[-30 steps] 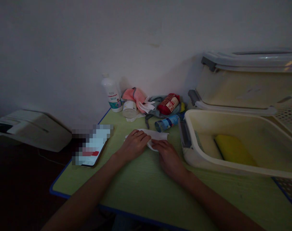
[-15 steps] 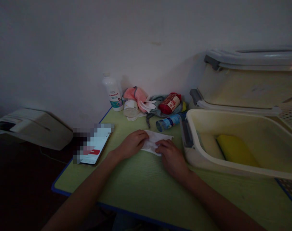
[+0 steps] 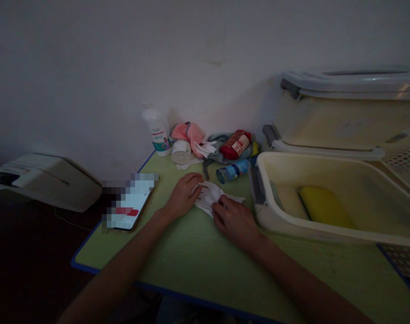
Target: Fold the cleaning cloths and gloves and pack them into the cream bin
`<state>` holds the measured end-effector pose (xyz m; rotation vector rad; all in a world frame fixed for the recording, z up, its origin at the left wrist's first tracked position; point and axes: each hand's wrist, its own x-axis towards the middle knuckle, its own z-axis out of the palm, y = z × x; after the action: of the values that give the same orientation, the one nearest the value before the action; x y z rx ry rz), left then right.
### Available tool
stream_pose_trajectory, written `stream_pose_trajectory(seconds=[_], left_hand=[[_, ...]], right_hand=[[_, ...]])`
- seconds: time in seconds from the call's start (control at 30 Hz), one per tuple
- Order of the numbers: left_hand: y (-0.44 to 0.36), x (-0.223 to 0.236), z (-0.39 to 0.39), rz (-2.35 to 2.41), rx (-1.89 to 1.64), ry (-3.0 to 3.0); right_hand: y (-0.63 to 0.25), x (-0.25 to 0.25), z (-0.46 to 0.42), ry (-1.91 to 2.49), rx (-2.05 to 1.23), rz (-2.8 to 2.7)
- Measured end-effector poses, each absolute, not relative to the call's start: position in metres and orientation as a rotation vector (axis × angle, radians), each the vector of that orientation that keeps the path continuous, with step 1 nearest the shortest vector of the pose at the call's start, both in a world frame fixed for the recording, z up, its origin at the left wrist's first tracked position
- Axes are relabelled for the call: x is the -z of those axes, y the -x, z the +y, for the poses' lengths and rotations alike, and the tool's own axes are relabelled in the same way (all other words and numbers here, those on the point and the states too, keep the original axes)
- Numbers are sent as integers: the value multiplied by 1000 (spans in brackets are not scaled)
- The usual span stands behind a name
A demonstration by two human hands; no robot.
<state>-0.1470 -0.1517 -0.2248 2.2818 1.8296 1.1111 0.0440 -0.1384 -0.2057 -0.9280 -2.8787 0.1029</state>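
A small white cloth (image 3: 210, 195) lies bunched on the green table (image 3: 198, 265) between my two hands. My left hand (image 3: 184, 194) grips its left side with the fingers curled over it. My right hand (image 3: 232, 219) pinches its near right edge. A blue-labelled bottle (image 3: 234, 171) lies on its side just behind the cloth.
A phone (image 3: 130, 207) lies at the table's left edge. Against the wall stand a white bottle (image 3: 157, 130), a white jar (image 3: 180, 152), a pink cloth (image 3: 189, 133) and a red packet (image 3: 236, 145). A cream bin (image 3: 330, 198) with a yellow sponge (image 3: 325, 208) stands right, a lidded box (image 3: 347, 112) behind it.
The cloth has gone from lying flat to being gathered into a bunch. Both hands have closed in on it and shifted slightly.
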Motion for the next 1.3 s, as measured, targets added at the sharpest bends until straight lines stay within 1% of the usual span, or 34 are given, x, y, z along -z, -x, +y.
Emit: stream_pose_trajectory(seconds=[0.07,0.13,0.2,0.3,0.33,0.47,0.57,0.67,0.83,0.9,1.0,1.1,1.17,1.3], left_hand=[[150,223,-141,1853,-1187,-2230],[151,217,-125,1888,-1166,-2237],[150,208,-107,1966,-1036,-2264],[145,191,-79,2237,-675,-2247],[143,186,-71,2302,-620,-2220],[139,172,-45,2442,-511,-2139],[139,171,-32,2476,-409,-2115],[137,170,-27,2496,-383,-2126],[132,148,-37,2531,-538,-2217],[132,133,-44,2554,-717,-2227],[136,114,-50,2496,-1118,-2135],[137,99,-58,2206,-1502,-1959],[134,92,-68,1937,-1658,-1789],[119,89,-103,1490,-1685,-1364]], right_hand=[[-44,205,-140,912,-90,-2890],[-44,206,-141,907,-85,-2890],[-44,206,-141,907,-93,-2889],[-44,206,-140,911,-102,-2897],[-44,206,-140,914,-101,-2902],[-44,205,-140,897,-90,-2917],[-45,205,-139,882,-89,-2932],[-46,206,-139,859,-96,-2933],[-47,206,-141,785,-105,-2949],[-46,206,-142,781,-104,-2952],[-46,204,-142,794,-104,-2959],[-47,204,-141,785,-95,-2963],[-48,204,-140,739,-96,-2972],[-49,205,-140,562,-128,-3013]])
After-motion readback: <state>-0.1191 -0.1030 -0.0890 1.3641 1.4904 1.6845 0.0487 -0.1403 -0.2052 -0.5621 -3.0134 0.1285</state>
